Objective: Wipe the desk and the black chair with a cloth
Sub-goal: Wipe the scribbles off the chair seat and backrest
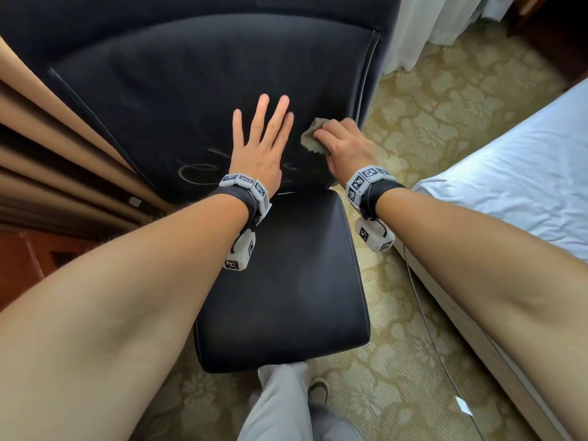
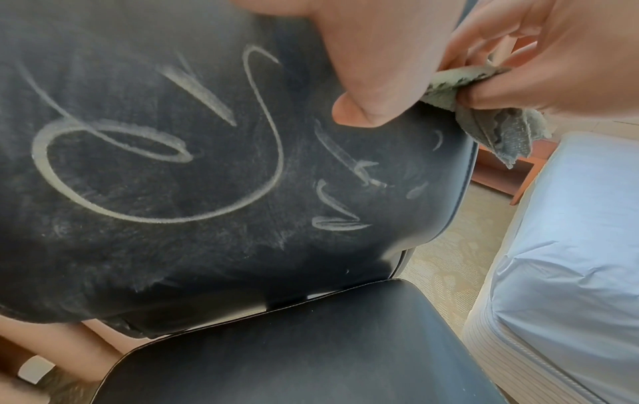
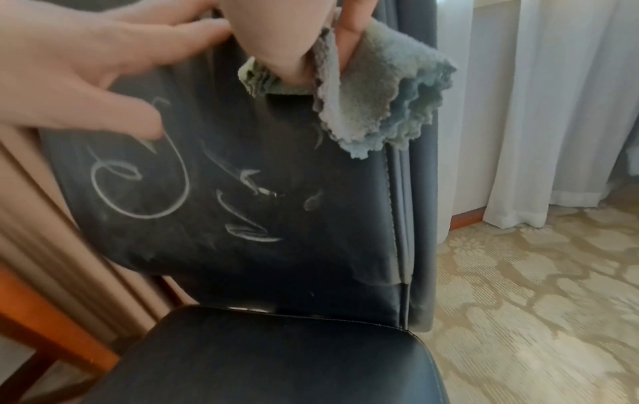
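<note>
Two hands on the black chair (image 1: 280, 281) here, and going left to right: tan curtain folds (image 1: 47, 148) on the far left, then the chair's backrest (image 1: 191, 90) with pale scribble marks (image 2: 166, 164) low down on it. The left hand (image 1: 259, 144) lies flat on the backrest, fingers (image 1: 280, 113) straight and slightly spread, bracing it. Just right of that, the right hand (image 1: 345, 143) has its fingers (image 3: 349, 41) curled round a bunched grey-green cloth (image 3: 373, 109), pinching it near the backrest's right edge, above the scribbles. Further right it's patterned carpet (image 1: 429, 116) and a white bed (image 1: 525, 173). I'd say the move is to flatten the cloth out a bit, press it down and sweep across the marks in overlapping strokes while the left hand steadies the back, because a crumpled wad will likely just smear that dust. No containers anywhere I can see, and the desk isn't clearly in shot.
</note>
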### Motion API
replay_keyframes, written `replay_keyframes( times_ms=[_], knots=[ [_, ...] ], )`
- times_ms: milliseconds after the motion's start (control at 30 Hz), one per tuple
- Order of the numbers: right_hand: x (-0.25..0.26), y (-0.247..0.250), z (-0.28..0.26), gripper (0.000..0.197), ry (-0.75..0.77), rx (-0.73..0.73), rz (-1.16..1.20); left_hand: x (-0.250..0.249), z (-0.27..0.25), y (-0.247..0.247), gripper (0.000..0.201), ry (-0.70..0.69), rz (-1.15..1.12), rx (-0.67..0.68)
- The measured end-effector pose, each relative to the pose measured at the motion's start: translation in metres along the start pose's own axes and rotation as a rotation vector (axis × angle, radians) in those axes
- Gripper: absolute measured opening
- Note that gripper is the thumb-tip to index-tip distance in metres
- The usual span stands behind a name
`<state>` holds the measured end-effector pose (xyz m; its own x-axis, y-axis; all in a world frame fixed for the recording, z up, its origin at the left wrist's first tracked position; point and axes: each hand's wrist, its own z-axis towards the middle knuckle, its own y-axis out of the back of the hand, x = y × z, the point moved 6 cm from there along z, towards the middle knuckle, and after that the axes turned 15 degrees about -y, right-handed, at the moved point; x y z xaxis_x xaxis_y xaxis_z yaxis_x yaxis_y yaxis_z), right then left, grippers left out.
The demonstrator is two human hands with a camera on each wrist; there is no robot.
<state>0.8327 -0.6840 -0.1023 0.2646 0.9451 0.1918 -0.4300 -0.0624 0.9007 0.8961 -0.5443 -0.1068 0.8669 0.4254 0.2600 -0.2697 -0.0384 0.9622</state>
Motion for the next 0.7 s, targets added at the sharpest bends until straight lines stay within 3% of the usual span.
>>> replay_keyframes(
  times_ms=[167, 333, 467, 567, 700],
  knots=[
    [0.001, -0.033, -0.002, 0.023, 0.169, 0.04, -0.087, 0.003, 0.001, -0.008, 0.094, 0.003, -0.011, -0.018],
    [0.01, -0.067, -0.017, 0.016, 0.393, 0.183, -0.217, 0.004, 0.002, -0.015, 0.095, 0.015, -0.04, -0.041],
    [0.008, -0.094, -0.031, 0.025, 0.463, 0.158, -0.201, 0.004, 0.002, -0.019, 0.096, 0.009, -0.033, -0.051],
    [0.012, -0.102, -0.043, 0.035, 0.458, 0.243, -0.137, 0.003, 0.0, -0.022, 0.096, -0.001, -0.033, -0.052],
    [0.011, -0.103, -0.046, 0.029, 0.521, 0.294, -0.16, 0.003, -0.004, -0.022, 0.096, -0.018, -0.037, -0.049]
  ],
)
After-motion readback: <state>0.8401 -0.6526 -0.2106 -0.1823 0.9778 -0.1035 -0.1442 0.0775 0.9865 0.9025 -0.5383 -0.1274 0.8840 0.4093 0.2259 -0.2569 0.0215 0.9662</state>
